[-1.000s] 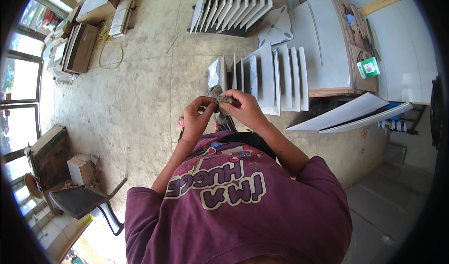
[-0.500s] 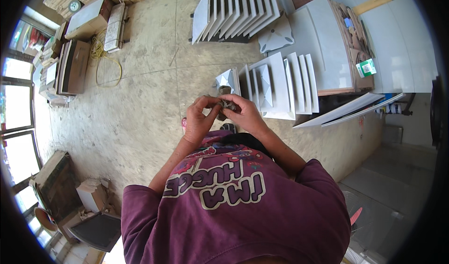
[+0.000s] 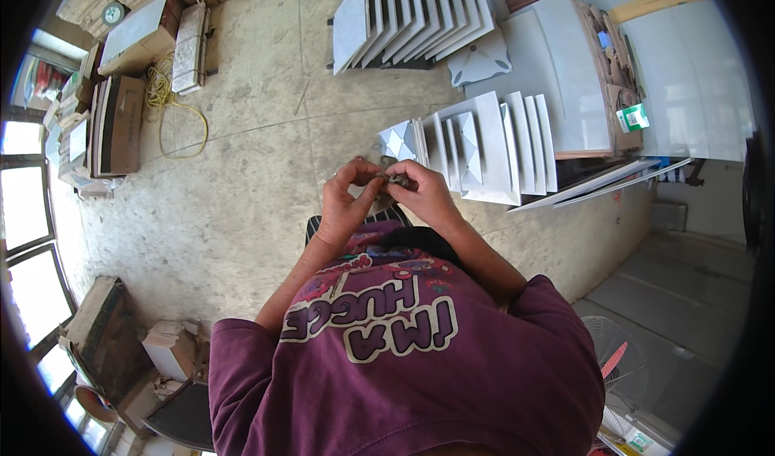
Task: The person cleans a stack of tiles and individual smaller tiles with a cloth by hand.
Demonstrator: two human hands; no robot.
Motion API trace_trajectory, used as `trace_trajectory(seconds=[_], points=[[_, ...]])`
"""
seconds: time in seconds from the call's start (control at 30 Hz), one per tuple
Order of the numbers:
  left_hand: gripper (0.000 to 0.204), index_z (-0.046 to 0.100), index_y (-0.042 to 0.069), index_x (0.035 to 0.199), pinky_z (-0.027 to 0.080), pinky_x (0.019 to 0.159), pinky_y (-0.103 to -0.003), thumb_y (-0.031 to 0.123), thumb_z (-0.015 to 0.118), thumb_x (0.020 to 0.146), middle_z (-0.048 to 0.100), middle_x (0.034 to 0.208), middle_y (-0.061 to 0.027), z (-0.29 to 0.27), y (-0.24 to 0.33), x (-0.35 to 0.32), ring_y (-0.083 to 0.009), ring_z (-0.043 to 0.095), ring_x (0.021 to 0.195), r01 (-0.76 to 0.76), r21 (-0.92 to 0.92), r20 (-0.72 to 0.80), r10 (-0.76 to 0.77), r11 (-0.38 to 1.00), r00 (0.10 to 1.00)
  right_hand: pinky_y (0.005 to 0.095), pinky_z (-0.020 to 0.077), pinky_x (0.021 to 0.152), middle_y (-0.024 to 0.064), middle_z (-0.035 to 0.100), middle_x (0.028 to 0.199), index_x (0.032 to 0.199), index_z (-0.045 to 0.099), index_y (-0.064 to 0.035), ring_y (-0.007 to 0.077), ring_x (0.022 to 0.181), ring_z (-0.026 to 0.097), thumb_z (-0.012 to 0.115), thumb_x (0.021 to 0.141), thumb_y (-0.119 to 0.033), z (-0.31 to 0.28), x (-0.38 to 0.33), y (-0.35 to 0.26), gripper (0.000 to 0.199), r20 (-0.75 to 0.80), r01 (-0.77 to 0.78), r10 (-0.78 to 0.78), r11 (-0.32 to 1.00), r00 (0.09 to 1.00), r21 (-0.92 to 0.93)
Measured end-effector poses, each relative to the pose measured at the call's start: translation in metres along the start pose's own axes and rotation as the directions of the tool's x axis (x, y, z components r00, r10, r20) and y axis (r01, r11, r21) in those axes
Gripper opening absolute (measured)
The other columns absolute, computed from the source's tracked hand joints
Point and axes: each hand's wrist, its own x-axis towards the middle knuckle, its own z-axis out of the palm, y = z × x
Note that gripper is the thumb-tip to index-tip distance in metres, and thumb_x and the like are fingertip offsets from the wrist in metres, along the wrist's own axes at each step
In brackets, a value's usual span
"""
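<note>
Bare concrete floor [image 3: 242, 197] — leaning pale tiles [image 3: 484, 145], stacked boxes [image 3: 113, 125]

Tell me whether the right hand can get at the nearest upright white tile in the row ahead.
Probably yes: the right hand is beside the nearest tile, nothing between them, but both hands pinch a small dark object.

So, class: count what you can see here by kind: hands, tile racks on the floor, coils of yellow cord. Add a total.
Hands: 2, left hand and right hand, pinching a small object
Tile racks: 2, far, near
Yellow cord: 1
Total: 5
</note>
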Motion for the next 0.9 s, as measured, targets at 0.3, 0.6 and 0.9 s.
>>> trace_trajectory(seconds=[0.3, 0.6, 0.9], points=[[0.023, 0.058, 0.004, 0.094, 0.045, 0.069, -0.028, 0.004, 0.068, 0.073, 0.062, 0.088, -0.0068, -0.014, -0.013, 0.082, -0.0168, 0.059, 0.081, -0.048, 0.069, 0.135, 0.039, 0.996, 0.990, 0.0190, 0.0415, 0.055, -0.0024, 0.058, 0.073, 0.092, 0.059, -0.0033, 0.0024, 0.063, 0.050, 0.067, 0.080, -0.008, -0.020, 0.083, -0.006, 0.015, -0.080, 0.163, -0.158, 0.984, 0.984, 0.065], [0.030, 0.058, 0.007, 0.097, 0.045, 0.066, -0.030, 0.002, 0.068, 0.068, 0.059, 0.094, -0.0061, -0.004, -0.019, 0.185, -0.0211, 0.057, 0.085, -0.212, 0.247, 0.123, 0.187, 0.945, 0.975, 0.0167, 0.0449, 0.068, 0.0003, 0.058, 0.091, 0.098, 0.056, -0.0001, 0.0030, 0.082, 0.054, 0.063, 0.083, -0.001, -0.067, 0.156, -0.038, 0.017, -0.158, 0.213, -0.169, 0.920, 0.973, 0.329], [0.031, 0.057, 0.007, 0.103, 0.047, 0.061, -0.025, 0.002, 0.067, 0.075, 0.060, 0.103, -0.0029, -0.001, -0.047, 0.238, -0.0126, 0.057, 0.080, 0.018, 0.298, -0.013, -0.015, 0.954, 1.000, 0.0218, 0.0530, 0.064, 0.0016, 0.058, 0.090, 0.101, 0.056, -0.0017, 0.0063, 0.080, 0.056, 0.063, 0.083, -0.003, -0.109, 0.208, -0.058, 0.019, -0.289, 0.257, -0.134, 0.857, 0.948, 0.447]])
